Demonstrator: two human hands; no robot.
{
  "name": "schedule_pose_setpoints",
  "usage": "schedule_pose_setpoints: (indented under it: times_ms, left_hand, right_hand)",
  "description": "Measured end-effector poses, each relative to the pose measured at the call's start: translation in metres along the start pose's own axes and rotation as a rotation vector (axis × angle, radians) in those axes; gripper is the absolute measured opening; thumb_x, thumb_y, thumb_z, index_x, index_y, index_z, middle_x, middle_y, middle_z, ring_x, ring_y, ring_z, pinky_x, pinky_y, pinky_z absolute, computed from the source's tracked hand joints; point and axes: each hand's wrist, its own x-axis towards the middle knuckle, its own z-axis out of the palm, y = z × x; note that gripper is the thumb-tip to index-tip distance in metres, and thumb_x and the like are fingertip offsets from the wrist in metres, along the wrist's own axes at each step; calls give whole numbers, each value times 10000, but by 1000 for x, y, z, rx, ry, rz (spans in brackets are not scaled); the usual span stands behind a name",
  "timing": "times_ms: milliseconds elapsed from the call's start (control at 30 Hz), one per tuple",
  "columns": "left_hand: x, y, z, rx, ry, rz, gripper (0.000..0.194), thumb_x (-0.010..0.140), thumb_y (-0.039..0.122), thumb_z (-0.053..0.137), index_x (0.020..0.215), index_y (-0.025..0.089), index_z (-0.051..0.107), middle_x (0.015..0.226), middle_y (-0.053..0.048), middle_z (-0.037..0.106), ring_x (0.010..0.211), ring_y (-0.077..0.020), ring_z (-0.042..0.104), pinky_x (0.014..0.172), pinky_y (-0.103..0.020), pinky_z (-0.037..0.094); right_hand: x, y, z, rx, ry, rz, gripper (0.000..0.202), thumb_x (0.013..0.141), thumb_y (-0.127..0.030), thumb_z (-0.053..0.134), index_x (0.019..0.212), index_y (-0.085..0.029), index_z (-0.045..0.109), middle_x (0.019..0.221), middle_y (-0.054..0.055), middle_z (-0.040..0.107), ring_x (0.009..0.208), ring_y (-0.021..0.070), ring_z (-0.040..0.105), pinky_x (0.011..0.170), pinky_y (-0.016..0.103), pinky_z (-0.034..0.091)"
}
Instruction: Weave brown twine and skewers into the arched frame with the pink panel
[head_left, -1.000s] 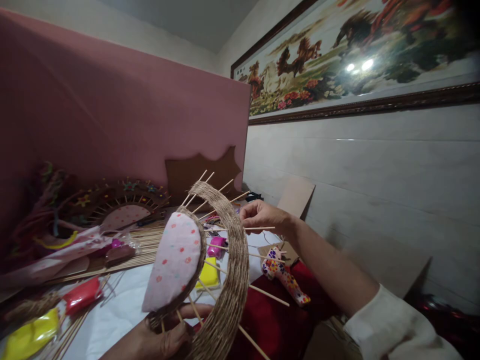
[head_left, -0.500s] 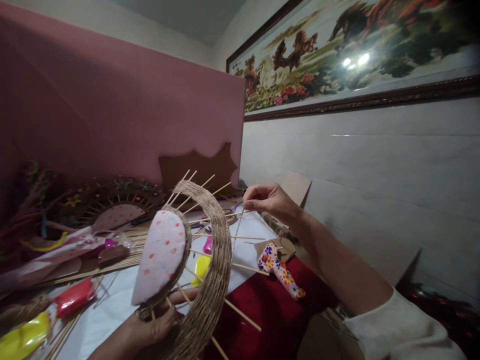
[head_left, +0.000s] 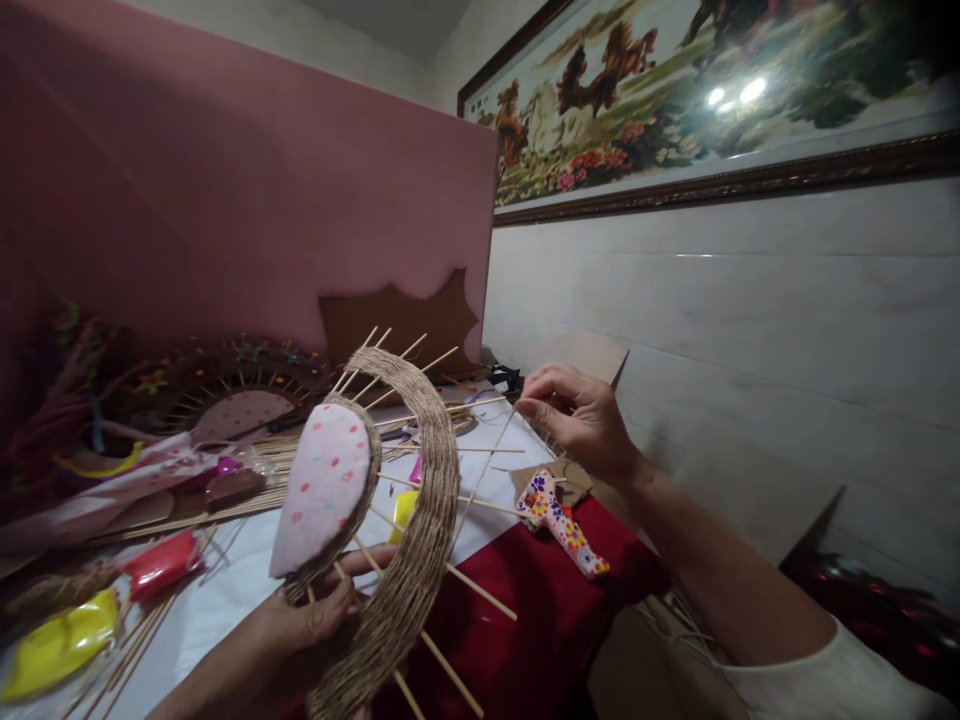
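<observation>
My left hand [head_left: 300,625] grips the lower part of a half-round frame with sticks fanning outward. A padded, spotted pink panel [head_left: 326,480] forms its centre, and a wide band of woven twine [head_left: 439,470] curves around it across the sticks. My right hand [head_left: 562,410] is right of the frame, thumb and fingers pinched on a thin twine [head_left: 487,468]. The twine slants down from those fingertips to the outer edge of the woven band.
Red [head_left: 161,565] and yellow [head_left: 64,640] packets lie at the left. A flower-patterned piece [head_left: 559,520] rests on red cloth [head_left: 517,600]. Behind are a similar fan [head_left: 244,412], brown cardboard [head_left: 405,315] and a pink partition [head_left: 262,200].
My right hand has moved right, away from the frame, and the twine now stretches longer and more slanted. The frame, held in my left hand, has shifted only slightly.
</observation>
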Motion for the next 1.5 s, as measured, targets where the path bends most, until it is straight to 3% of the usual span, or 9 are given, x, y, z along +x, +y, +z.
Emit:
schedule_pose_setpoints:
  times_ms: [133, 267, 433, 600, 800, 933, 1100, 1233, 1500]
  left_hand:
    - [0, 2, 2, -6, 13, -3, 459, 766, 293, 671, 1184, 117, 597, 786, -171, 714, 622, -271, 685, 541, -358, 553]
    - [-2, 0, 1, 14, 99, 36, 628, 701, 296, 738, 1270, 128, 534, 791, -140, 720, 643, -243, 681, 548, -299, 544]
    - [-4, -2, 3, 57, 144, 5, 783, 699, 406, 718, 1375, 165, 405, 727, -109, 713, 513, -236, 640, 446, -328, 524]
    - [-2, -4, 0, 46, 197, 41, 744, 719, 389, 707, 1359, 138, 423, 742, -110, 714, 628, -241, 670, 530, -304, 540]
    - [3, -9, -9, 19, 120, 48, 671, 768, 357, 663, 1358, 121, 448, 708, -132, 715, 634, -264, 677, 524, -330, 539]
    - [5, -12, -13, -22, 94, 77, 632, 741, 272, 700, 1319, 108, 504, 665, -112, 711, 687, -270, 692, 661, -359, 556]
    - [1, -11, -10, 1, 140, 72, 574, 749, 296, 689, 1271, 104, 551, 677, -108, 715, 626, -253, 687, 688, -380, 558]
    - [-3, -8, -5, -5, 145, 23, 642, 739, 302, 696, 1332, 163, 490, 706, -100, 724, 615, -251, 689, 598, -344, 559]
    - [4, -3, -1, 1, 97, 134, 694, 771, 334, 668, 1382, 125, 415, 567, -83, 689, 686, -287, 703, 668, -368, 558]
  right_hand:
    - [-8, 0, 1, -69, 64, -50, 138, 814, -225, 648, 698, -171, 598, 753, -2, 559, 572, 79, 440, 513, 230, 353]
    - [-19, -1, 5, -132, 142, -125, 96, 817, -174, 635, 730, -177, 595, 748, 9, 563, 642, 104, 507, 549, 235, 387]
    - [-28, 5, 12, -139, 181, -79, 108, 843, -159, 593, 739, -182, 575, 747, 14, 558, 663, 118, 524, 563, 242, 404]
    - [-26, 10, 17, -166, 180, -45, 98, 842, -198, 601, 746, -186, 583, 756, 16, 560, 661, 124, 516, 573, 252, 404]
    - [-23, 8, 19, -226, 180, -99, 85, 845, -204, 593, 762, -188, 584, 769, 23, 574, 714, 140, 546, 618, 257, 423]
    - [-26, 9, 26, -271, 139, -29, 108, 857, -233, 584, 759, -189, 586, 746, 20, 571, 686, 135, 537, 616, 254, 408]
    - [-32, 8, 49, -260, 45, 65, 161, 867, -253, 563, 724, -180, 582, 714, 25, 582, 675, 142, 535, 627, 261, 399]
    - [-34, 3, 70, -205, 26, 144, 148, 855, -214, 548, 721, -172, 595, 727, 36, 607, 683, 148, 545, 652, 265, 405]
    - [-50, -7, 122, 145, -10, 410, 196, 796, -216, 529, 605, -172, 538, 570, -24, 521, 545, 101, 432, 533, 228, 331]
